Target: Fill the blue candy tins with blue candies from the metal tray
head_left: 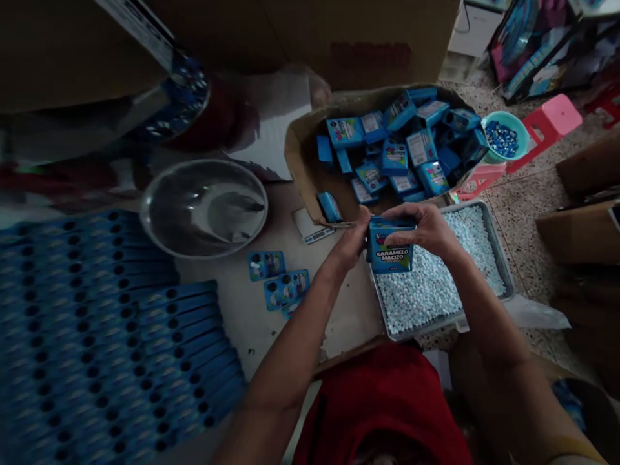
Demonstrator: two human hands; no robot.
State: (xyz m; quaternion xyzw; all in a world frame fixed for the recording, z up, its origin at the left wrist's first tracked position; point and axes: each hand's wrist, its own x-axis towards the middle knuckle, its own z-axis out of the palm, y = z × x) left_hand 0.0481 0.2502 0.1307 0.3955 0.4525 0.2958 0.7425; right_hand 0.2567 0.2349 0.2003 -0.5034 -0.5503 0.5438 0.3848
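A blue candy box (pixel 393 257) marked "CARAMELO MACIZO" is held upright between both hands, over the edge of a metal tray (pixel 506 284) filled with small pale blue and white candies (pixel 426 303). My left hand (pixel 356 240) is closed on the box's left side, its fingers partly hidden. My right hand (pixel 421 226) grips the box from above and the right, thumb across the front. Just beyond the hands stands a cut-down cardboard carton (pixel 303 152) holding many similar blue boxes (pixel 394 158).
To the left, blue boxes (pixel 97 336) are packed in long rows beside a clear bowl (pixel 203 206). Small blue cards (pixel 278 287) and a white scale (pixel 312 226) lie on the table. A turquoise bowl (pixel 520 139) of blue pieces sits at the right by a pink stool (pixel 557 116).
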